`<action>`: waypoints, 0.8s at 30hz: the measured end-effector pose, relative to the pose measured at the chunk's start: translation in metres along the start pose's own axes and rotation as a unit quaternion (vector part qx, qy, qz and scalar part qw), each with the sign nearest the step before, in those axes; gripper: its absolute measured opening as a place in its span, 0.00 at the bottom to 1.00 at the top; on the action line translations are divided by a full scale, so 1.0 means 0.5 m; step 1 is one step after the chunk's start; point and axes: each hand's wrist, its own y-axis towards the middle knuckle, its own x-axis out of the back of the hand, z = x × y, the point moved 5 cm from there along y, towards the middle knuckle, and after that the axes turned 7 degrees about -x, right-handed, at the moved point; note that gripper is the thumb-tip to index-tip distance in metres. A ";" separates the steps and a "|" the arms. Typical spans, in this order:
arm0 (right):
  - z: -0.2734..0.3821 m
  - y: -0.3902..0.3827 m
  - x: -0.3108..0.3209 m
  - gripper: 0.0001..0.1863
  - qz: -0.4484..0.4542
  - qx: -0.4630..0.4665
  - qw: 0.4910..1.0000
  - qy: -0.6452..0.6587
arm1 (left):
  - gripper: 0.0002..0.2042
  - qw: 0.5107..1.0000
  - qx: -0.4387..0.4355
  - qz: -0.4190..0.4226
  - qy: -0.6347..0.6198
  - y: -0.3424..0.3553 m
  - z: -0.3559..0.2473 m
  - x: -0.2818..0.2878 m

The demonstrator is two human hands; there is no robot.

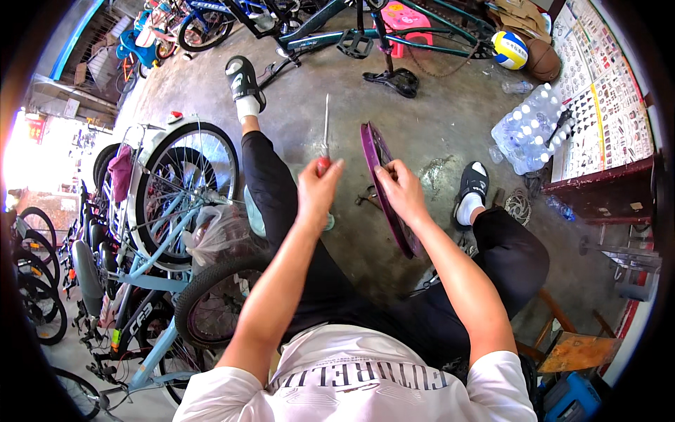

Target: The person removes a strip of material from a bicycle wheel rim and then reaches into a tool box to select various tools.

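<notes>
My left hand [316, 188] is closed round the red handle of a screwdriver [326, 130], its long metal shaft pointing up and away from me. In my right hand [401, 188] I grip the edge of a purple bicycle wheel rim [370, 156], seen nearly edge-on between my knees. No tyre shows on the rim, and its spokes run inside it. The screwdriver and the rim are apart. A hammer-like tool [367, 197] lies on the floor just behind the rim, partly hidden by it.
Parked bicycles crowd the left, with a light blue frame [158, 246] and a loose tyred wheel [214, 309] near my leg. An upturned bicycle [394, 39] stands ahead, by a pink stool [408, 21]. Bottled water [527, 130], balls [510, 49] and a sprocket [517, 207] lie right.
</notes>
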 end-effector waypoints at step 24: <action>-0.047 0.035 0.137 0.19 0.032 -0.165 0.968 0.186 | 0.10 0.960 0.086 0.150 -0.221 -0.082 -0.054 -0.281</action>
